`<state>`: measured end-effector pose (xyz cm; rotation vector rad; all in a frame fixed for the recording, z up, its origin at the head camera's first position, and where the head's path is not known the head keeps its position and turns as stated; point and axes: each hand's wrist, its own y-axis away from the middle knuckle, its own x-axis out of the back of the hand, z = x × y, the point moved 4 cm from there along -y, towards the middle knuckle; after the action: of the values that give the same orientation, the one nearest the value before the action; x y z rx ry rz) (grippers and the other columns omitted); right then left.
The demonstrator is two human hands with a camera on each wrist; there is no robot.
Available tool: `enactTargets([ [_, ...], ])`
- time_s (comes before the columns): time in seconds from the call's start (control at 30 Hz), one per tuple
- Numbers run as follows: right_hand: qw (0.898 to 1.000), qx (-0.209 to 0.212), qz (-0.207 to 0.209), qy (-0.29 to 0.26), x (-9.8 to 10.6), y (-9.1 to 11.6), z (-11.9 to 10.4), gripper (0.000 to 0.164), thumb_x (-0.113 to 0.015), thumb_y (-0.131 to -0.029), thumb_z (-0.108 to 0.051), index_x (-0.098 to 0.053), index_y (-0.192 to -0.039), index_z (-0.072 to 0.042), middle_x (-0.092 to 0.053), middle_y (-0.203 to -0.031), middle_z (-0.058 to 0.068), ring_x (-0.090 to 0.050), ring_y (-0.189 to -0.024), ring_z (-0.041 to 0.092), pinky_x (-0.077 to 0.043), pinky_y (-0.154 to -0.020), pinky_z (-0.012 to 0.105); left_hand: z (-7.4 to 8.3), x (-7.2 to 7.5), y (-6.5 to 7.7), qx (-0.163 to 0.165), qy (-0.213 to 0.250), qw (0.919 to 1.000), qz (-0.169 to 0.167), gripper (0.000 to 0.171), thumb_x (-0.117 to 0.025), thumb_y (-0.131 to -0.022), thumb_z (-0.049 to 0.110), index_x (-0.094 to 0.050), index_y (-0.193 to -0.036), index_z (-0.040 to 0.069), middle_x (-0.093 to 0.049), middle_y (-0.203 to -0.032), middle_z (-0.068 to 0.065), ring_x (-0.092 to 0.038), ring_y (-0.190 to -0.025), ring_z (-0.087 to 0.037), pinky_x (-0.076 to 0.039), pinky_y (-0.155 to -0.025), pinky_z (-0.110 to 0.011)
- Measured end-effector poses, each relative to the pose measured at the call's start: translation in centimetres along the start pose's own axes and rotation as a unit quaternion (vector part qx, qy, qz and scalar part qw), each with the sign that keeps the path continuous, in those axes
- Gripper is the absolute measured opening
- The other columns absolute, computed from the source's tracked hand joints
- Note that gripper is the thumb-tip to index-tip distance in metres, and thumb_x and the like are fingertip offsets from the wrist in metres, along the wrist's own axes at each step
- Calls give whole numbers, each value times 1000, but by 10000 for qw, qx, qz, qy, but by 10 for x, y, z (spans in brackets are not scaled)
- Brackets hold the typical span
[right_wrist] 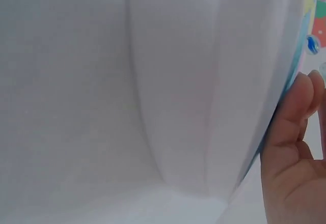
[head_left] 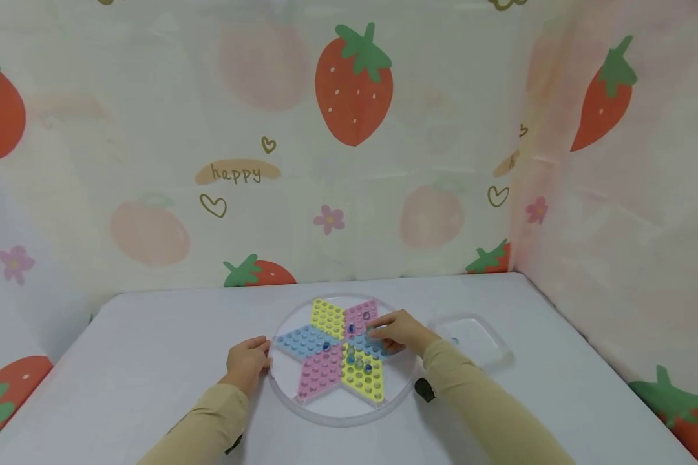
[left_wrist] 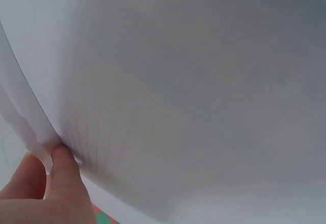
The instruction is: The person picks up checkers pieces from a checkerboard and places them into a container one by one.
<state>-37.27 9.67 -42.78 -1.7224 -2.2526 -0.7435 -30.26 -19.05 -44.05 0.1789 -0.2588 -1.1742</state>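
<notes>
A round white Chinese checkers board (head_left: pixel 291 387) carries a star of pink, yellow and blue sections. My left hand (head_left: pixel 247 365) holds the board's left rim; in the left wrist view its thumb (left_wrist: pixel 66 170) and a finger pinch the edge. My right hand (head_left: pixel 400 330) leans over the blue section on the right, thumb and finger drawn together on a small glass marble at their tips, mostly hidden. Close by, a blue marble (head_left: pixel 351 329) and a clear marble (head_left: pixel 366 316) sit in the pink section. More marbles (head_left: pixel 359 364) lie in the near yellow section.
A clear plastic tray (head_left: pixel 491 336) stands right of the board, partly behind the right forearm, with a small blue marble (head_left: pixel 455 340) inside. One dark blue marble (head_left: pixel 326 347) sits in the left blue section. Strawberry-print cloth (head_left: pixel 349 239) hangs behind the white table (head_left: pixel 151 361).
</notes>
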Motion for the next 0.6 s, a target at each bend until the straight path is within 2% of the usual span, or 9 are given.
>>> enactTargets([
  [0.27,9963,-274,21,-815,12,9,-1,33,-68,-91,-9,-65,-123,0,-58,-78,6,-53,-66,15,-51,-62,26,2,-4,1,-23,67,10000,-14,52,-50,-85,-22,-44,-136,-15,-44,-138,-28,-49,-118,-32,-45,-62,-16],
  [0.4,9960,-255,-60,-853,16,15,-2,33,-67,-91,-8,-65,-123,1,-57,-78,6,-53,-68,15,-52,-65,27,2,-3,2,8,88,10000,-25,53,-49,-85,-24,-43,-137,-15,-43,-139,-28,-46,-124,-35,-47,-68,-18],
  [0.53,9963,-215,-117,-824,19,19,-3,33,-67,-91,-9,-65,-123,0,-57,-79,6,-54,-69,16,-52,-65,28,3,-1,4,-5,47,10000,-45,54,-49,-85,-24,-42,-137,-15,-42,-139,-28,-43,-129,-37,-51,-81,-25],
  [0.6,9962,-236,-104,-836,21,21,-3,33,-67,-91,-9,-65,-123,0,-58,-80,6,-55,-70,16,-52,-65,28,3,-1,4,-21,28,10000,-75,53,-48,-85,-23,-42,-137,-15,-42,-140,-29,-43,-129,-38,-51,-82,-26],
])
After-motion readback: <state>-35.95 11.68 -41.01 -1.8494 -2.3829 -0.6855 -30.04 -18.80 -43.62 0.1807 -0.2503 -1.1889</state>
